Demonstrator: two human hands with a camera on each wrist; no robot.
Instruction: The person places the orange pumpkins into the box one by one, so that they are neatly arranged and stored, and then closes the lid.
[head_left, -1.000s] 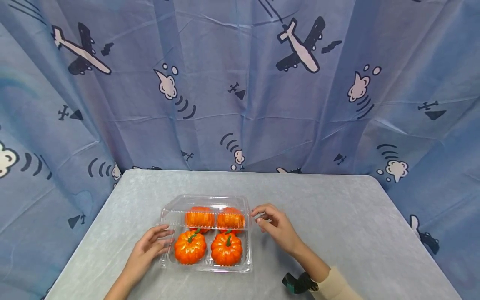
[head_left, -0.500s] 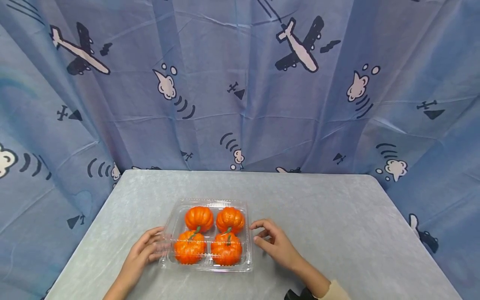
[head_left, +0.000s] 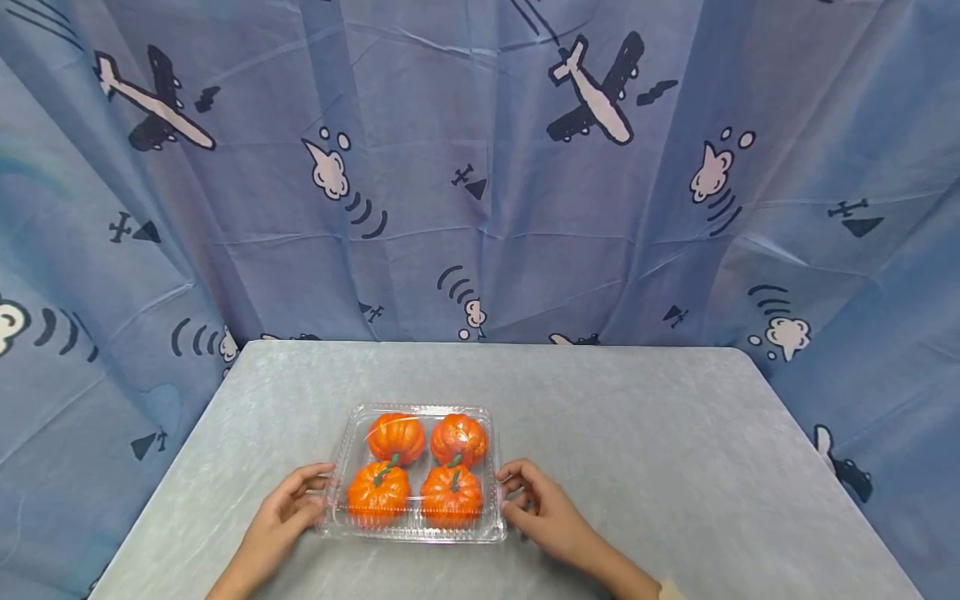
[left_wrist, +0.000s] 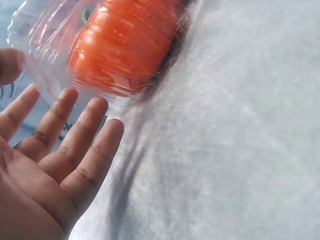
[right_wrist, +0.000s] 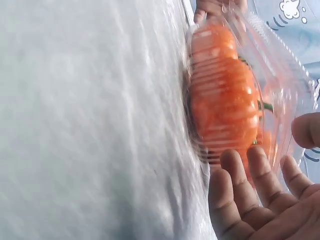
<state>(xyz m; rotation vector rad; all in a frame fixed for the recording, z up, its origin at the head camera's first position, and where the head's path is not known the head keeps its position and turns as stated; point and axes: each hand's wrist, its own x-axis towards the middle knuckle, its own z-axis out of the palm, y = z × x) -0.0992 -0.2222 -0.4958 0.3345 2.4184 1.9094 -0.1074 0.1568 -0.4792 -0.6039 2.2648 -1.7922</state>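
A clear plastic clamshell box (head_left: 416,535) holds several small, glossy orange pumpkins (head_left: 378,493) with green stems, in two rows. Its see-through lid (head_left: 429,502) lies down over them. At the left side my left hand (head_left: 279,515) has its fingertips right at the wall. The left wrist view shows these fingers (left_wrist: 82,127) nearly straight beside the ridged plastic, thumb near the lid edge. On the opposite side, my right hand (head_left: 551,518) meets the box's edge. Its fingers (right_wrist: 245,192) are extended and spread along the side wall in the right wrist view.
The box stands on a light grey table (head_left: 637,433), toward its front left. A blue curtain (head_left: 405,200) printed with airplanes hangs behind and around the table's far edge.
The lid, raised over the back row a second ago, has come down over the front pumpkins. My right hand has moved toward the front along the side; my left hand has lowered slightly.
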